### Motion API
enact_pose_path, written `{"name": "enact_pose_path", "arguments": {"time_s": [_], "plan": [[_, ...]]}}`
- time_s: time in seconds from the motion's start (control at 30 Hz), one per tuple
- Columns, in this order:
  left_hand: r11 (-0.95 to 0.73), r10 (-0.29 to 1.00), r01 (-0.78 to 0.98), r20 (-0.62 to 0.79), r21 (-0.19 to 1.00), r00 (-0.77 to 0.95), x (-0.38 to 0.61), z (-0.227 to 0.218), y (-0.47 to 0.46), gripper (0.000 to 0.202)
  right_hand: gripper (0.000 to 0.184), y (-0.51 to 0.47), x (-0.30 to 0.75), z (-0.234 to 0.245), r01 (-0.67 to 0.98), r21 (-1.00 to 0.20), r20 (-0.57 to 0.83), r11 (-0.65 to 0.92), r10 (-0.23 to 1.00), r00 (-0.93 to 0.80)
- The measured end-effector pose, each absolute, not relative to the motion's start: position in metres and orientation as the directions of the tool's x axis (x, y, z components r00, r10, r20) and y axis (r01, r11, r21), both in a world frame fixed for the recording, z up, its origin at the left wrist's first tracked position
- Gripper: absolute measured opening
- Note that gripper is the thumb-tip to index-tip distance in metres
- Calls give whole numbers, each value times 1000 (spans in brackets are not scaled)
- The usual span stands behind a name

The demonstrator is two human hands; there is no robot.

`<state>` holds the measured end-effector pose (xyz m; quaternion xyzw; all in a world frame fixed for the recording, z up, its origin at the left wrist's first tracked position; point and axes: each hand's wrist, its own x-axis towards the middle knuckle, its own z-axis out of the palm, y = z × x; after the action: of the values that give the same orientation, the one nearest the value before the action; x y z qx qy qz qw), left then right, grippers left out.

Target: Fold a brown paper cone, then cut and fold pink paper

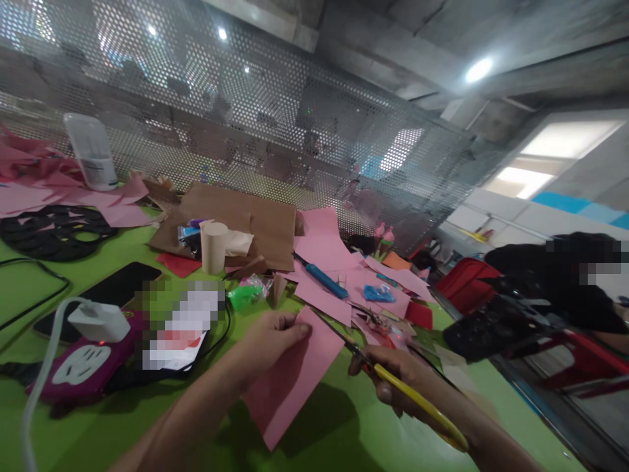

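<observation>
Pinched between thumb and fingers of my left hand [275,337] is a sheet of pink paper [299,380], tilted above the green table. My right hand [400,377] is closed around a pair of scissors with a long yellow handle [417,400]. Their dark, narrow blades meet the upper right edge of the sheet. How far apart the blades are I cannot make out. Behind the hands, more pink paper [322,246] lies with a blue-handled tool [327,280] and a small blue plastic packet [379,293].
On the left are a purple power bank [83,373], a white charger plug [101,321], cables and phones. A cardboard tube [214,249] stands before brown cardboard [240,203]. Beyond it rises a perforated metal screen [275,131]. A person in black [555,282] is at the right.
</observation>
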<state>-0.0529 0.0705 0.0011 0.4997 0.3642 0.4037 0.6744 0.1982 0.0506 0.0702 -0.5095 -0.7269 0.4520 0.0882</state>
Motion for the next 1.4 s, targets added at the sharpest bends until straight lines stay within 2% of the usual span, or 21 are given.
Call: {"name": "enact_pose_path", "arguments": {"time_s": [0.33,0.53,0.63,0.8,0.87,1.0,1.23,1.4], "plan": [[140,917,-123,-82,982,391,-53,7,68,38,61,54,201,65,682,-729,-361,56,815,-453],[141,913,-108,-87,984,398,-54,6,69,37,53,57,203,60,701,-711,-360,56,828,-431],[139,912,-126,-77,982,403,-55,5,69,37,58,57,202,62,708,-697,-339,111,819,-462],[147,908,-120,-86,982,410,-53,10,67,32,66,55,198,71,716,-607,-212,345,797,-565],[165,905,-109,-106,980,411,-53,12,66,31,68,54,197,72,712,-591,-197,379,788,-583],[212,889,-125,-138,969,436,-51,12,65,31,71,56,197,68,709,-618,-232,341,782,-579],[246,878,-172,-144,954,457,-51,10,65,32,66,56,196,64,691,-649,-229,318,784,-577],[247,873,-144,-155,958,462,-51,11,64,33,67,57,194,64,659,-675,-199,332,778,-596]]}}
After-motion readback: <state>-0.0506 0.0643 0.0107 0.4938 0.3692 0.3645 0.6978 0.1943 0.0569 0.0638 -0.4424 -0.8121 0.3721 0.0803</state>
